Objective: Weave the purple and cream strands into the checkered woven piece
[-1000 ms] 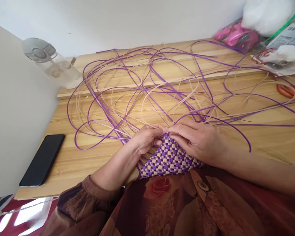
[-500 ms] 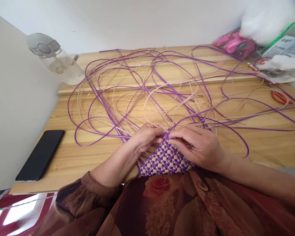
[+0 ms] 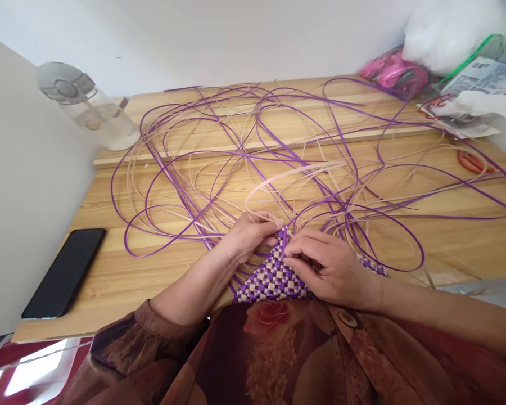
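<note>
A woven piece [image 3: 270,275] in a purple, cream and dark check lies against my front at the table's near edge. My left hand [image 3: 255,233] pinches its upper corner between thumb and fingers. On the other side of that corner, my right hand [image 3: 326,261] has thumb and index finger closed on a purple strip [image 3: 284,239] at the weave's surface. Long loose purple strips [image 3: 179,185] and cream strips [image 3: 274,180] fan out from the weave over the table. A further bit of weave [image 3: 373,265] shows beyond my right wrist; the rest is hidden by my hand.
A black phone [image 3: 63,273] lies at the left, with a clear bottle [image 3: 105,121] behind it. Orange-handled scissors [image 3: 474,162] rest at the right under strips. Pink bagged material [image 3: 396,73], a white bag [image 3: 451,39] and papers [image 3: 480,76] fill the back right corner. A raised wooden ledge [image 3: 236,152] crosses the table.
My right hand has moved slightly down and toward me along the corner, with the purple strip. More weave now shows beyond my right wrist. My left hand keeps its pinch.
</note>
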Tool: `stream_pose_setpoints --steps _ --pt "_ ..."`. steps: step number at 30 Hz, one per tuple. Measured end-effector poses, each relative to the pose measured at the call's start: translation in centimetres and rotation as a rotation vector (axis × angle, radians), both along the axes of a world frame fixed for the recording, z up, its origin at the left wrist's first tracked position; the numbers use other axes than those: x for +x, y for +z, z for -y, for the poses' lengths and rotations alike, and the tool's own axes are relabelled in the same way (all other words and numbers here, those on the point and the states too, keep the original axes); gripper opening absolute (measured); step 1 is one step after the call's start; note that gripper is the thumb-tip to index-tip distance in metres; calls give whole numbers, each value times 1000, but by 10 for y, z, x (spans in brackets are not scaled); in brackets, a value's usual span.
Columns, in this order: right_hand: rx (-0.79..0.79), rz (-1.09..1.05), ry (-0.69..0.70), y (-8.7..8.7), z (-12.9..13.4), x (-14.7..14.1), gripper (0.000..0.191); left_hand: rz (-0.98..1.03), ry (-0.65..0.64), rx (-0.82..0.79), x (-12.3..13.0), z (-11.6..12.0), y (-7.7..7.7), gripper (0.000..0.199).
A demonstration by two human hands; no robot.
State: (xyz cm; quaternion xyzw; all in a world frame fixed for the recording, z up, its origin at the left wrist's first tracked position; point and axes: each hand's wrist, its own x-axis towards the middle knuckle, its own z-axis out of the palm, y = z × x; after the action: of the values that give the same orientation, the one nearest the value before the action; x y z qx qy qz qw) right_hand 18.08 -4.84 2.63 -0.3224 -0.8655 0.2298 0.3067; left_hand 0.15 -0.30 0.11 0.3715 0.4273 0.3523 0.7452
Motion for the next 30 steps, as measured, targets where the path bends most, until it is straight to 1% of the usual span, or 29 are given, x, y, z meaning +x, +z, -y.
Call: stream_pose_setpoints --steps 3,6,8,10,11,14,16,18,21,24,27,29,30 --pt "-21 -30 -25 -5 -3 2 5 -48 -23 40 -2 -1 1 32" --pt "-5 -57 -19 -10 -8 2 6 -129 -112 57 -2 0 2 38" --pt "11 -83 -19 -11 -9 1 8 -111 -127 40 0 1 1 37" --pt "-12 -111 -37 -11 -9 -1 8 -67 -80 33 3 3 0 34" --pt "-50 -115 -54 -10 -8 -3 7 -55 -49 28 5 4 0 33" --pt "-189 -103 -99 -8 -5 -6 5 -84 38 -9 10 6 -1 32" --pt "-240 -95 -109 -9 -4 -7 5 -104 65 -20 10 6 -1 33" --pt "-265 -115 -107 -11 -4 -6 5 -102 49 -21 7 4 -2 33" --pt "-275 -174 -97 -13 -6 -3 4 -62 -12 -34 2 0 -3 34" --pt "-290 -198 -131 -12 -8 0 4 -46 -3 -10 2 -1 -5 33" --pt "-396 -197 -143 -11 -8 0 6 -90 50 62 7 2 -7 31" --pt "-529 -232 -121 -10 -8 -3 8 -125 76 118 10 4 -8 29" --pt "-620 -261 -113 -10 -8 -5 9 -139 85 139 12 5 -9 29"
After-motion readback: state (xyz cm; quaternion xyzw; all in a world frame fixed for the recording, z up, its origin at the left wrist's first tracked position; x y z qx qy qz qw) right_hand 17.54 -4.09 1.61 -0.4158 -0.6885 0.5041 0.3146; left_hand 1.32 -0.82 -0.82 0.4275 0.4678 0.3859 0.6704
